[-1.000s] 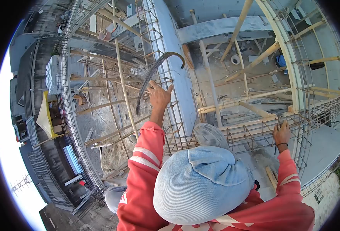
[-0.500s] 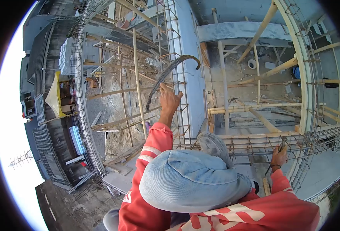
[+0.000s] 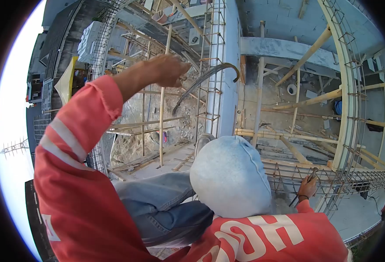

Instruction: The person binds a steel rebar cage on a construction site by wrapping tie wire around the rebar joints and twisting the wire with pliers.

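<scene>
My left hand [image 3: 168,72] is raised just left of a curved bundle of tie wire [image 3: 201,77]. Its fingers look curled in, and whatever may be between them is hidden. The wire bundle lies across a long rebar cage [image 3: 218,48] on top of a wall, with its bent end to the right. Low on the right, my right hand [image 3: 307,187] is closed around metal pincers [image 3: 313,174], whose jaws point up beside another horizontal rebar cage [image 3: 284,172].
Bamboo and timber props [image 3: 310,89] stand in the space below. A white bucket [image 3: 292,89] sits on the ground there. My bent knee [image 3: 232,174] is above the wall corner. Another rebar cage [image 3: 97,65] runs along the left side.
My left hand has lifted up and left from beside the wire bundle, its fingers now curled and the elbow swung outward. My knees have shifted. My right hand still holds the pincers.
</scene>
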Demonstrator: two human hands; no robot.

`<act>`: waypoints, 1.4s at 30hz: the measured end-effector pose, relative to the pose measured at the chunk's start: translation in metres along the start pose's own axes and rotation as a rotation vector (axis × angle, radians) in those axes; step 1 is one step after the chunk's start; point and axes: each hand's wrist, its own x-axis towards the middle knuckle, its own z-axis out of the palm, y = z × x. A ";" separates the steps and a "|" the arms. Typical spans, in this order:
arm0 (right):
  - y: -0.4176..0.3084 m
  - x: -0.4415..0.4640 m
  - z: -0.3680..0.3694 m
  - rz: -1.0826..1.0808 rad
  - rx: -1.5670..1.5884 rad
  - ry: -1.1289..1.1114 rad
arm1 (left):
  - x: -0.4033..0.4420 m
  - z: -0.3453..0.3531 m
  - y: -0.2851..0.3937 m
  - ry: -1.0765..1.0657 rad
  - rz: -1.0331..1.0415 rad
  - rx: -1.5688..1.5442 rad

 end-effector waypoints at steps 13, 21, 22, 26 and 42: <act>-0.011 0.014 -0.062 -0.044 -0.086 -0.007 | 0.135 0.112 0.041 0.657 -0.379 -0.594; -0.096 -0.008 -0.180 -0.052 -0.200 0.361 | 0.191 0.186 0.056 0.650 -0.402 -0.429; -0.108 -0.013 -0.191 -0.020 -0.195 0.378 | 0.194 0.188 0.055 0.688 -0.396 -0.413; -0.152 -0.033 -0.226 0.044 -0.160 0.333 | 0.192 0.183 0.056 0.715 -0.357 -0.404; -0.189 -0.009 -0.384 -0.093 -0.453 0.466 | 0.188 0.185 0.063 0.768 -0.367 -0.510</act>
